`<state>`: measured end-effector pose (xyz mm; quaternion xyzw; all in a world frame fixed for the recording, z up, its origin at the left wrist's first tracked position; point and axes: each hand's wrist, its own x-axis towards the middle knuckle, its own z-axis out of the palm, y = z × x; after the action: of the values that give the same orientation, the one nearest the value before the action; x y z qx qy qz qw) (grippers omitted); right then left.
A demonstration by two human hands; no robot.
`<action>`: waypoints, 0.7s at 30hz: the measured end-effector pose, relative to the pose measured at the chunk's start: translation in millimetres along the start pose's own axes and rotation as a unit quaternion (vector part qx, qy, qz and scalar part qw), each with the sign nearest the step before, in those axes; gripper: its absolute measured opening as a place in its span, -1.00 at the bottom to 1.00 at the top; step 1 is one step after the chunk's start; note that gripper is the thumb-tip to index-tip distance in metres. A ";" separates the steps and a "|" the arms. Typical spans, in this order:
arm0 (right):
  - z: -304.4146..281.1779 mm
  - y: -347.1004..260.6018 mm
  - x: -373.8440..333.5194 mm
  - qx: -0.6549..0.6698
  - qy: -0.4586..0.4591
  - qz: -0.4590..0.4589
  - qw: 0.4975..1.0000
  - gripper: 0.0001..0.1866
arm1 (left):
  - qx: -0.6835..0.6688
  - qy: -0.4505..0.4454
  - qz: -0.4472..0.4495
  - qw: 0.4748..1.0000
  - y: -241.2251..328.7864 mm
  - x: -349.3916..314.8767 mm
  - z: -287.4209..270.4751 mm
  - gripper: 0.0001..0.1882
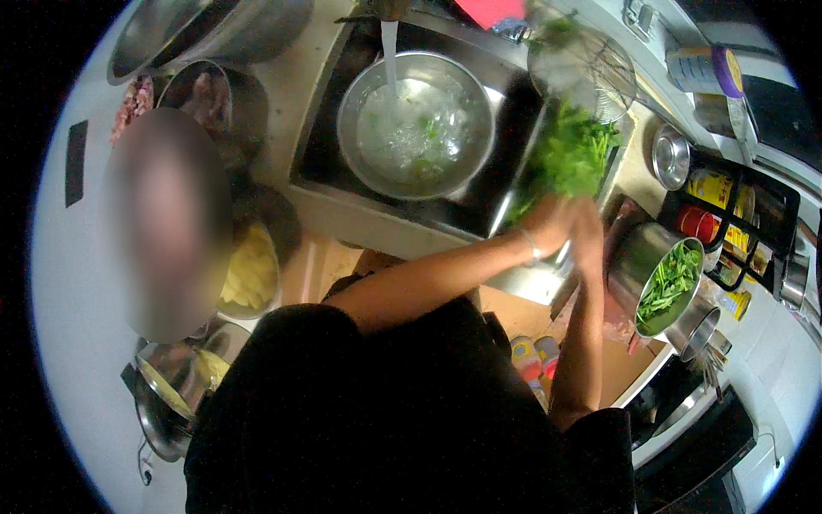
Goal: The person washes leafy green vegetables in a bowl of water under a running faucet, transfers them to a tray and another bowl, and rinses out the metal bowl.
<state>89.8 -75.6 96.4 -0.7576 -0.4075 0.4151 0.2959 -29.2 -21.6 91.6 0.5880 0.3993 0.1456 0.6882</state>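
Both my hands are close together at the right edge of the sink, closed on the stem end of a bunch of leafy greens. My left hand, with a band at the wrist, reaches across from the left. Beside it, my right hand comes up from below. Motion smears the fingers and the leaves. The leaves extend away from me over the sink's right part, below a wire strainer. In the sink, a metal bowl holds water and green bits.
Water runs from the tap into the bowl. To the right stand a pot of cut greens and a black rack of packages. Left are pale yellow pieces in a bowl and raw meat. A blurred patch hides part of that side.
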 end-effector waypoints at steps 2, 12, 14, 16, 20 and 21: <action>-11.8 98.3 8.6 -0.180 0.040 -0.147 0.972 -0.64 | 0.112 -0.112 0.020 0.987 -13.6 4.9 17.6 -0.59; -26.4 -9.8 -10.4 -0.311 0.180 0.016 0.933 -0.61 | 0.206 0.114 0.025 0.971 -49.2 18.6 -71.5 -0.84; -25.8 -1.3 -11.2 -0.230 0.222 -0.076 0.944 -0.79 | 0.279 0.238 0.045 0.929 -60.1 24.1 -130.9 -0.82; -14.3 -9.6 -11.6 -0.186 0.221 -0.137 0.948 -0.85 | 0.403 0.309 -0.045 0.860 -108.3 36.7 -183.5 -0.73; 9.7 -14.1 -7.8 -0.193 0.159 -0.097 0.963 -0.85 | 0.369 0.193 -0.195 0.888 -193.6 59.2 -215.5 -0.59; 17.2 -18.4 -6.6 -0.176 0.147 -0.144 0.963 -0.83 | 0.287 0.221 -0.149 0.920 -232.4 63.5 -215.8 -0.57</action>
<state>65.8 -70.3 105.2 -0.7835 -0.5314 0.1740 0.2711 -206.8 108.7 -145.2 0.6474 0.6484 0.0465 0.3978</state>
